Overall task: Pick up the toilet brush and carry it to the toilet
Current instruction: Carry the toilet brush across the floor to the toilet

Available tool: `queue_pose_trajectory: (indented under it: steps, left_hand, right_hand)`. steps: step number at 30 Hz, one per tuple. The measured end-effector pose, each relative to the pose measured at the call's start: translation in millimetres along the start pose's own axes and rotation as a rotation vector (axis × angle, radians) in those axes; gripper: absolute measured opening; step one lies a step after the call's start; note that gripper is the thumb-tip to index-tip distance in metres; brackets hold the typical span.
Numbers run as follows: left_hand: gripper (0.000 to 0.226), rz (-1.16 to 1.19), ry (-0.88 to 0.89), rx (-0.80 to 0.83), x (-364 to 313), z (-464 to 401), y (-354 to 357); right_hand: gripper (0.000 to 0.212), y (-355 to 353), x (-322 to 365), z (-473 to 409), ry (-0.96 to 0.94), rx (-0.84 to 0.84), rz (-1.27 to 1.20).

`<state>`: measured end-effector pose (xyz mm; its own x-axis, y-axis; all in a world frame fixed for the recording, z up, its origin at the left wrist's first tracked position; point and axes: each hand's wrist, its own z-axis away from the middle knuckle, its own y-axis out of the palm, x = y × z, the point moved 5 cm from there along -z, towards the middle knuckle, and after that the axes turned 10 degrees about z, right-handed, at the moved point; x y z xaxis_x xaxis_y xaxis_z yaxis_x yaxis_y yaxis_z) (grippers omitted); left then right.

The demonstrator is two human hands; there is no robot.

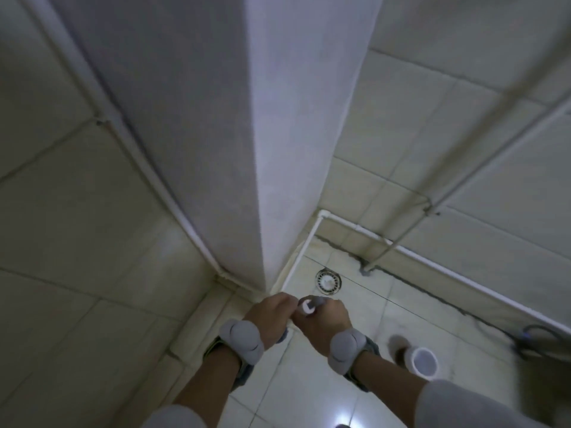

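The toilet brush (pixel 310 306) shows as a grey handle with a white, holed end, pointing up at the camera low in the middle of the view. My right hand (pixel 324 322) is closed in a fist around the handle just below that end. My left hand (pixel 268 313) is beside it on the left, fingers curled and touching the handle's top. A small grey-blue part (pixel 283 336) shows under my left hand; the brush head is hidden by my hands. No toilet is in view.
A white wall corner (pixel 262 180) juts out straight ahead, with tiled walls on both sides. White pipes (pixel 432 261) run along the wall base. A round floor drain (pixel 328 281) lies just beyond my hands. A white cylindrical holder (pixel 422 362) stands on the floor tiles at right.
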<state>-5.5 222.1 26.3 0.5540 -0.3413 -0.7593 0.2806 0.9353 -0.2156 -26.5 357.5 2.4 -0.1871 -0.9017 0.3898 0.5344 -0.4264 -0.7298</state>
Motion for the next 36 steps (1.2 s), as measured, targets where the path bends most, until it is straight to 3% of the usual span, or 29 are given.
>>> queue_pose_trajectory:
  steps: [3,8,14,21,25,36]
  left_hand:
    - [0.031,0.021,-0.033,0.068,-18.2,-8.9,42.4]
    - [0.025,0.020,-0.071,0.151,-44.7,-31.3,130.8]
    - [0.024,0.004,-0.065,0.262,-68.1,-59.5,256.0]
    - [0.053,0.319,-0.381,0.450,-74.9,-85.7,366.2]
    - [0.060,0.321,-0.382,0.504,-78.0,-95.2,401.0]
    - [0.046,0.249,-0.395,0.538,-73.8,-119.9,464.3]
  right_hand:
    - [0.037,-20.5,-39.1,13.5,0.046,-0.036,-0.069]
    - [0.019,-53.9,-122.7,29.0,0.140,-0.067,-0.121]
    - [0.030,-93.4,-241.1,44.7,0.230,-0.143,-0.089]
    - [0.030,-116.1,-360.6,49.7,0.349,-0.201,-0.111]
    - [0.024,-128.4,-401.7,50.9,0.372,-0.232,-0.100]
    - [0.023,-124.5,-462.7,37.3,0.465,-0.271,-0.138]
